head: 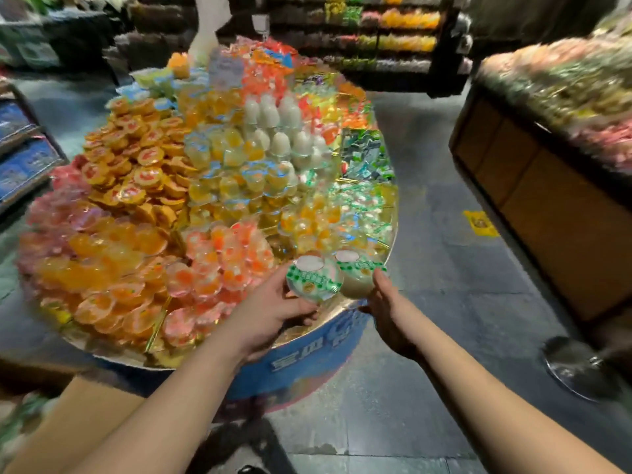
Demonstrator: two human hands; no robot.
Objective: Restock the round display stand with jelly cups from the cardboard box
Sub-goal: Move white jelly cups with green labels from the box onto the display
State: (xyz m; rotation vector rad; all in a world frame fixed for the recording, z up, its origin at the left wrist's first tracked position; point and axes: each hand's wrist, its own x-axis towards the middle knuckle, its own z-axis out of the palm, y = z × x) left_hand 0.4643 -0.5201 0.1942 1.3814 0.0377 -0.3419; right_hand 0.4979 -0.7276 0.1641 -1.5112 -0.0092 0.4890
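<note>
The round display stand (pixel 345 311) fills the middle of the head view, heaped with jelly cups in orange, yellow, pink, white and green sections. My left hand (pixel 270 311) grips a green-and-white lidded jelly cup (pixel 313 277) over the stand's near right rim. My right hand (pixel 388 302) holds a second green-lidded jelly cup (pixel 359 273) right beside the first. A corner of the cardboard box (pixel 85 415) shows at the lower left, partly hidden by my left forearm.
A wooden counter (pixel 547 200) piled with sweets stands to the right, with a grey floor aisle between. A metal round base (pixel 578 367) sits on the floor at lower right. Blue shelving (pixel 24 159) is at the left, dark shelves at the back.
</note>
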